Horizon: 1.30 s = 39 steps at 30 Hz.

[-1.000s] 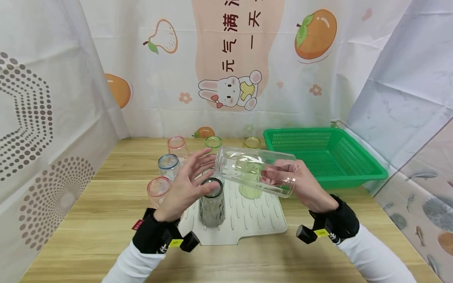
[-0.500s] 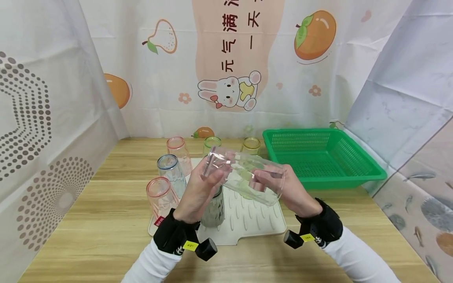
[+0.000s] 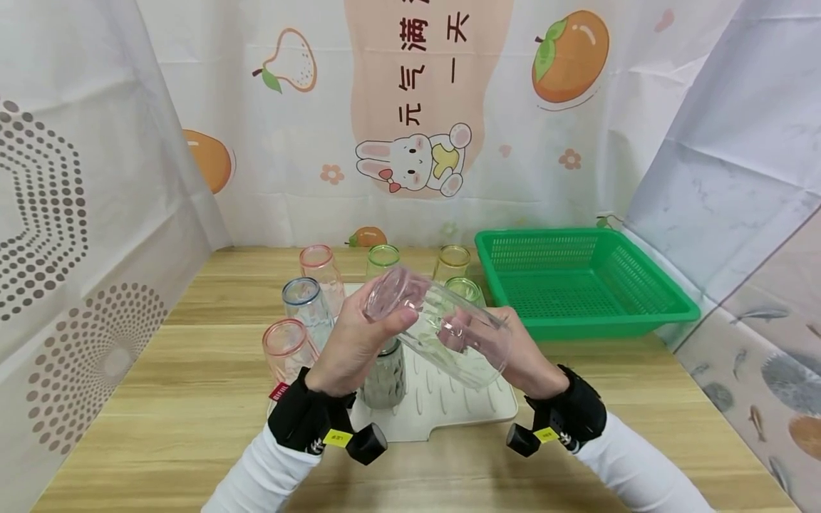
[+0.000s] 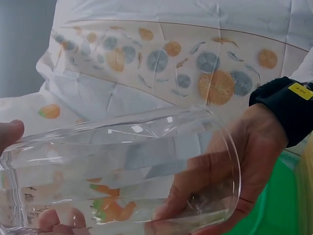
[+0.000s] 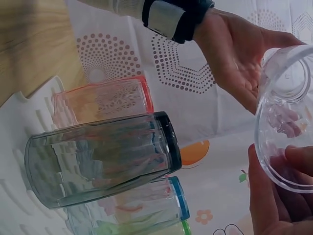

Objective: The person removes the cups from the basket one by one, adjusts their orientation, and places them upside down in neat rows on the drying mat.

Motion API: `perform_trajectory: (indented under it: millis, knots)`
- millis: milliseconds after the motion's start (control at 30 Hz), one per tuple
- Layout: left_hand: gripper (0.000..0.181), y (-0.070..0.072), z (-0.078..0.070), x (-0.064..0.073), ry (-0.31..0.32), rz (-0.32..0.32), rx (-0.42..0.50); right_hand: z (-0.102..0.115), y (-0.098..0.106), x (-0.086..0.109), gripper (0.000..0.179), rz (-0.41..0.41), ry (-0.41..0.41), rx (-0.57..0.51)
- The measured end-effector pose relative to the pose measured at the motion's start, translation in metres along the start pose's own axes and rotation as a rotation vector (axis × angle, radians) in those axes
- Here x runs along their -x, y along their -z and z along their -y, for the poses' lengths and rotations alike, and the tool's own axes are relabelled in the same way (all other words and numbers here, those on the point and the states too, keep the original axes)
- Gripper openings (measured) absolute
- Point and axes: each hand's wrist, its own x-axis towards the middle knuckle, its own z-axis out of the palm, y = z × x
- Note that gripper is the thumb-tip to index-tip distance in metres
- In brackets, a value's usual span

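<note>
A tall clear drinking glass [image 3: 442,338] is held tilted in mid-air over the white mat, its left end higher. My left hand [image 3: 349,353] grips the glass's closed left end, thumb across the near side. At the open right end, my right hand [image 3: 529,360] holds the rim, its fingers showing through the wall. The left wrist view has the glass [image 4: 122,171] large, with the right hand [image 4: 254,152] at its mouth. Seen from the right wrist, the round rim of the glass [image 5: 261,132] is close up. Just below the left hand stands a grey-tinted glass [image 3: 383,381].
On the ridged white mat [image 3: 449,410] stand several glasses: a front red-ringed one [image 3: 285,345], a blue-ringed one [image 3: 303,303], and green and yellow ones behind. A green plastic basket [image 3: 590,329] sits at the back right. Printed cloth [image 3: 256,178] encloses the table.
My left hand has moved in and taken hold of the glass's closed end. My right hand, with the glass, has shifted left and down, and the glass tilts more steeply.
</note>
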Motion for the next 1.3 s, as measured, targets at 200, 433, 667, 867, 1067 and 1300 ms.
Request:
perform_trajectory:
  millis: [200, 433, 667, 867, 1067, 1300]
  knots:
    - [0.068, -0.008, -0.007, -0.006, 0.014, 0.029, -0.080, -0.007, 0.008, 0.005, 0.026, -0.004, 0.022, 0.118]
    - [0.057, -0.018, -0.011, -0.015, -0.120, 0.013, -0.285, -0.020, 0.023, 0.016, 0.018, -0.094, -0.023, 0.157]
    - [0.058, -0.030, 0.005, -0.020, -0.209, 0.000, -0.561, -0.034, 0.046, 0.023, 0.024, -0.224, 0.028, 0.343]
    - [0.060, -0.039, 0.035, -0.019, -0.167, 0.005, -0.667, -0.035, 0.063, 0.032, 0.024, -0.266, 0.018, 0.341]
    - [0.062, -0.042, 0.071, -0.023, -0.109, 0.004, -0.714, -0.035, 0.070, 0.037, 0.029, -0.279, 0.002, 0.332]
    - [0.061, -0.036, 0.110, -0.026, -0.049, -0.001, -0.740, -0.037, 0.074, 0.041, 0.030, -0.276, 0.019, 0.310]
